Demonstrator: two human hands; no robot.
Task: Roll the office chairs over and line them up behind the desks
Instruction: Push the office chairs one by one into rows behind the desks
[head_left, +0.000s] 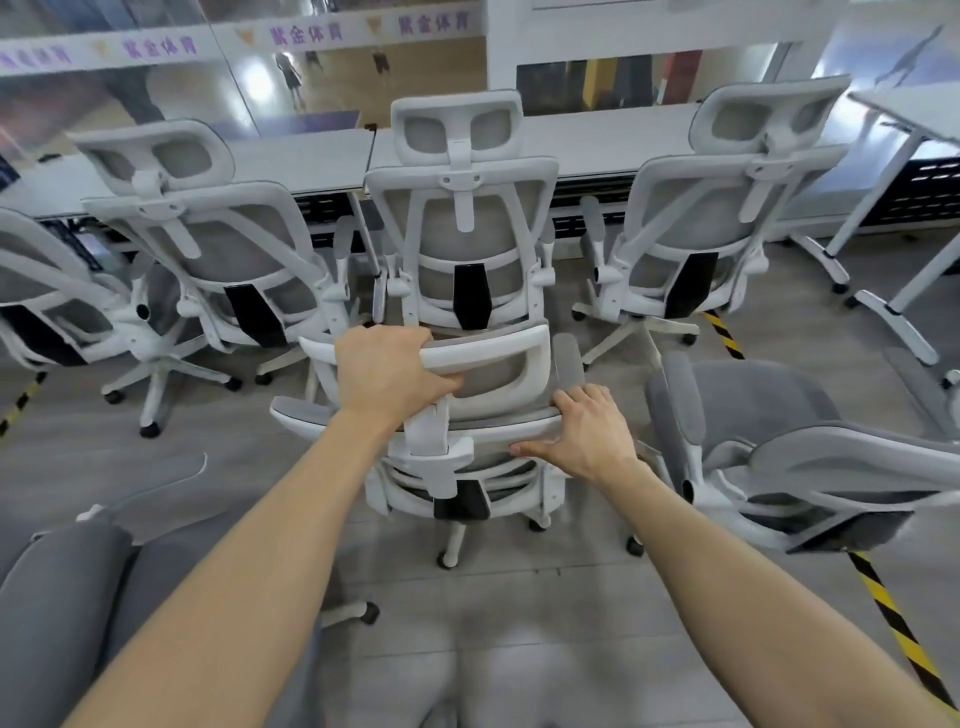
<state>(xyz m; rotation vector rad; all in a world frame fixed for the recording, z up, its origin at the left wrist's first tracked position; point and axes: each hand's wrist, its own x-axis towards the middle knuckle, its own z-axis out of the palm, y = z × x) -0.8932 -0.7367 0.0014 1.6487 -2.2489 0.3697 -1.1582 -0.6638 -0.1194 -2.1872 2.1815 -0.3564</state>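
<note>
A white-framed office chair with grey mesh (483, 467) stands right in front of me, its back toward me. My left hand (387, 371) is clamped over the top rim of its headrest (511, 358). My right hand (582, 434) grips the upper edge of its backrest on the right side. Beyond it, a row of matching chairs faces the long white desks (311, 156): one at the left (218, 244), one in the middle (462, 234), one at the right (691, 218). The held chair sits just behind the middle one.
Another chair (779, 447) lies tipped or turned at my right, close to the held chair. A grey seat (67, 597) is at my lower left, and part of a chair (36, 301) shows at the far left. Yellow-black floor tape (893, 623) runs on the right. A desk leg (883, 306) stands at the right.
</note>
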